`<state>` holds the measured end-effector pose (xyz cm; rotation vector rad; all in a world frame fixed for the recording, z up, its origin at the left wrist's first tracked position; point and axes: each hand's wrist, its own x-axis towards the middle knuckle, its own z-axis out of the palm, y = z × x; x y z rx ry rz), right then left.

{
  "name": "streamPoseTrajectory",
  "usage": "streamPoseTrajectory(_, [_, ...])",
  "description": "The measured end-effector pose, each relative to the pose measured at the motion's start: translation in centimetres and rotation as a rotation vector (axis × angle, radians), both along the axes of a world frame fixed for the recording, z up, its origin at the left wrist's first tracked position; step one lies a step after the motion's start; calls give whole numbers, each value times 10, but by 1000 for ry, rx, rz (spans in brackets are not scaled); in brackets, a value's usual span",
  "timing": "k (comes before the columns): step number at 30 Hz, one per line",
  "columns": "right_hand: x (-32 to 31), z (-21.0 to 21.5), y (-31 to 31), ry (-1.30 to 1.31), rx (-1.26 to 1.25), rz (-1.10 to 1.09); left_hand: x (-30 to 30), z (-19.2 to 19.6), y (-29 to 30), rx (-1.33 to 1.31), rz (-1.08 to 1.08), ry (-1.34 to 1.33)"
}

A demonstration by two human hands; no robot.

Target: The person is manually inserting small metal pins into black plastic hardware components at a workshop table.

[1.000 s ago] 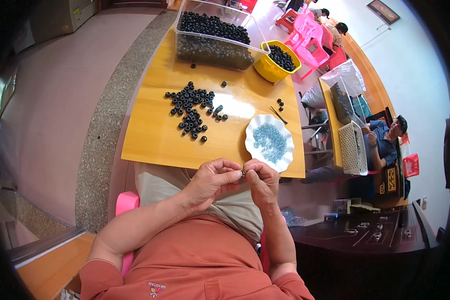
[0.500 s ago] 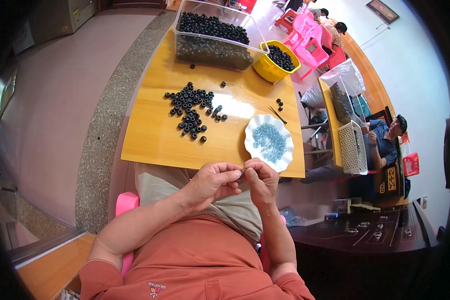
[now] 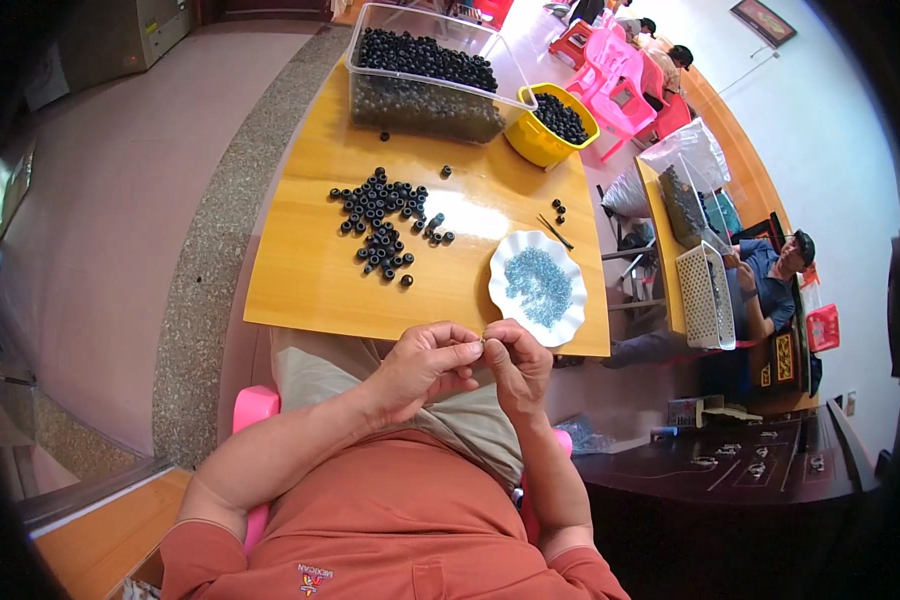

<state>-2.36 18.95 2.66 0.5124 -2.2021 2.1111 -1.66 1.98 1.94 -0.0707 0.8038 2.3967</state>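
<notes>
My left hand [image 3: 422, 368] and my right hand [image 3: 518, 368] meet above my lap at the table's near edge. Both are closed in a pinch, fingertips almost touching, around something too small to make out. Just beyond my right hand sits a white plate [image 3: 574, 318] with a wavy rim, holding small clear-blue beads [image 3: 540, 284]. A loose cluster of small black round pieces with hollow openings [image 3: 382, 205] lies farther off to the left. Thin dark tweezers [image 3: 556, 231] rest behind the plate, beside a few more black pieces [image 3: 559, 210].
At the table's [image 3: 300, 290] far end stand a clear plastic bin [image 3: 425, 110] and a yellow tub [image 3: 542, 150], both holding black pieces. To the right, a person [image 3: 767, 280] sits at another table beside a white perforated basket [image 3: 705, 300]. Pink chairs [image 3: 615, 80] stand farther back.
My right hand has shifted slightly left and its fingers have moved a little. My left hand stays nearly where it was, still pinching.
</notes>
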Motion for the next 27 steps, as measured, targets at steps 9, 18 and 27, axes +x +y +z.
streamPoseTrajectory(9, [-2, 2, 10, 21, 141, 37, 0, -2, 0, -89, 26, 121])
streamPoseTrajectory(18, [0, 5, 7, 42, 151, -10, -3, -5, 0, -110, 20, 177])
streamPoseTrajectory(27, [2, -5, 6, 14, 64, -15, -3, -7, 1, -107, 30, 200])
